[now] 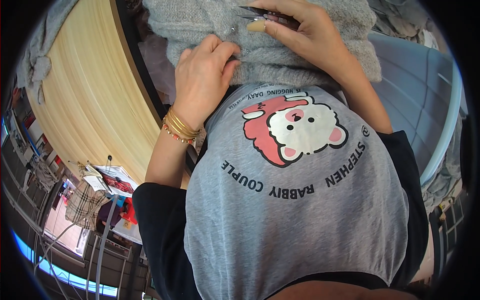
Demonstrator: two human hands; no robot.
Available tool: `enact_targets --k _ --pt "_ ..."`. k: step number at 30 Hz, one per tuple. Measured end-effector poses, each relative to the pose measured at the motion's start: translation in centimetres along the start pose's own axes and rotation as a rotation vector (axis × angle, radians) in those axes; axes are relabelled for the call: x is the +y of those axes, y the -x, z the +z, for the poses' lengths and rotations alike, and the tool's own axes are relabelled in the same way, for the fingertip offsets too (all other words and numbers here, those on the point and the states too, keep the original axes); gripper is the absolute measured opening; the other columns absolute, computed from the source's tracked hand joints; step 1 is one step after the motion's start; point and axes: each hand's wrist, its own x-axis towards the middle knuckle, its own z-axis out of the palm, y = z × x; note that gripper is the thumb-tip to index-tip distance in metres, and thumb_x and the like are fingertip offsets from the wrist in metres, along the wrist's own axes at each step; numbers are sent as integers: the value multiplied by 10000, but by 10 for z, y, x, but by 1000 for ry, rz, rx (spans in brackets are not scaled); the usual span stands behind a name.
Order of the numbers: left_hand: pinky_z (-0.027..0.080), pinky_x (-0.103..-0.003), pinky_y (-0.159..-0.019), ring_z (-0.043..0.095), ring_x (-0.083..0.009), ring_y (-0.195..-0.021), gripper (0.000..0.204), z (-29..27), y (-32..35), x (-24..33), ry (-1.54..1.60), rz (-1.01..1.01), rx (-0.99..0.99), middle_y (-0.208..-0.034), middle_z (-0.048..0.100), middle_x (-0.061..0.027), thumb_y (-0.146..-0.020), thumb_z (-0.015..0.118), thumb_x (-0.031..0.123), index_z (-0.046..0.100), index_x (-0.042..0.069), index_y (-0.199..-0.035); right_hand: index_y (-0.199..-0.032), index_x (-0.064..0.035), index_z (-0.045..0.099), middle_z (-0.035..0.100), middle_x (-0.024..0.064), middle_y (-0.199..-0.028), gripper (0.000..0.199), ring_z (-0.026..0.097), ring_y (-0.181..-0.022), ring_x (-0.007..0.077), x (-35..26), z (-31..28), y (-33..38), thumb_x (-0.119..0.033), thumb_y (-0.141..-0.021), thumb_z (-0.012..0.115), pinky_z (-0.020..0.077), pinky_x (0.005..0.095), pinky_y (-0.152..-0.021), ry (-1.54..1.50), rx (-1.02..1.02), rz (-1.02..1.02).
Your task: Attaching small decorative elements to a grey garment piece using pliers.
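A fuzzy grey knitted garment (200, 22) lies bunched across my lap at the top of the head view. My left hand (205, 72), with gold bangles at the wrist, rests on it with curled fingers, pinching a fold of the knit. Just to the right, my right hand (310, 32) is closed around small dark thread snips (280, 17). Their pointed blades face left over the knit, slightly apart. A yellowish tip shows at the right thumb. Small shiny spots are visible on the knit between the hands.
On the left stands a pale wood-grain table (85, 85) with a dark edge, grey knitwear (40, 70) at its far corner. A blue-grey plastic bin (407, 75) is close on my right, more grey knits beyond it. Papers (117, 180) and a checked cloth (86, 202) are at lower left.
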Motion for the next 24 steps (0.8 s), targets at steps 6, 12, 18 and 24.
enact_targets --k 6,12,18,24 --pt "397 -346 -737 580 -211 -741 47 -1 0 -7 18 49 23 -775 566 -16 -819 696 173 683 132 -836 -1108 0 667 626 104 -782 306 588 -670 176 2 -4 10 -116 -830 725 461 284 -606 -15 -56 68" --pt "455 -304 -711 616 -199 -773 46 -25 5 -4 356 -113 -74 -842 622 -39 -780 742 101 715 92 -817 -1187 -71 661 554 46 -805 361 530 -706 147 7 -6 32 -126 -832 698 442 284 -649 9 -195 51" --pt "481 -249 -758 620 -115 -839 47 -38 2 -12 723 -83 -82 -912 659 -44 -799 750 48 710 32 -819 -1182 -83 674 610 63 -839 366 594 -752 173 -5 -1 40 -129 -821 706 469 297 -659 -65 -289 -26" --pt "495 -231 -835 619 -94 -930 54 -36 6 -11 1167 -245 -128 -1083 686 -78 -864 691 13 688 18 -918 -1201 -85 667 607 64 -840 372 599 -748 186 -8 1 41 -114 -831 690 473 297 -663 -45 -269 -43"
